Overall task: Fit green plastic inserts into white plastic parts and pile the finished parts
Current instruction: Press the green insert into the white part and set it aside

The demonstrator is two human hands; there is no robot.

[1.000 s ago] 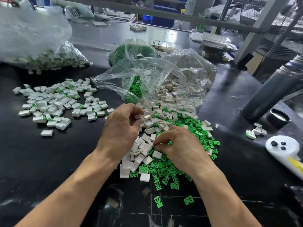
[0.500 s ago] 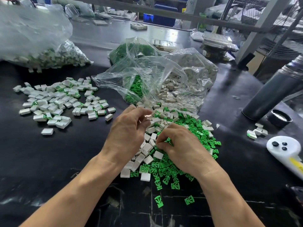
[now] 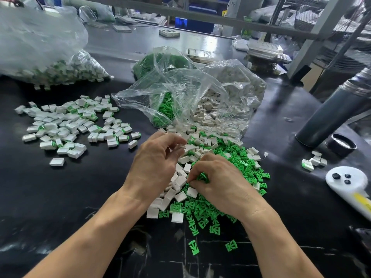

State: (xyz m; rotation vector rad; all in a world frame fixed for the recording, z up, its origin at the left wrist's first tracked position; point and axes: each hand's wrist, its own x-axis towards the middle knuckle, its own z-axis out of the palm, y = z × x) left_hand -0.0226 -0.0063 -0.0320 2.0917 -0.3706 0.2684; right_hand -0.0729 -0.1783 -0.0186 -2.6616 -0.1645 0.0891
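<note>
A heap of loose white parts [image 3: 181, 180] and green inserts [image 3: 239, 159] lies in front of me on the black table [image 3: 80, 197]. My left hand [image 3: 154, 163] hovers over the white parts with its fingers curled. A white part [image 3: 181, 146] shows between its fingertips and thumb. My right hand [image 3: 218, 183] rests on the heap and pinches a green insert [image 3: 201, 176] between thumb and forefinger. The two hands are close together but do not touch. Finished white parts with green inserts [image 3: 66, 125] lie spread out at the left.
An open clear bag [image 3: 200, 97] spilling white and green pieces lies just behind the heap. A large bag of finished parts [image 3: 50, 71] sits at the far left. At the right are a grey cylinder [image 3: 331, 115], a black cap [image 3: 341, 146], a few parts [image 3: 314, 162] and a white device [image 3: 349, 183].
My left hand has shifted slightly right and nearer the bag. My right hand has drawn its fingers in and pinched a green insert from the heap.
</note>
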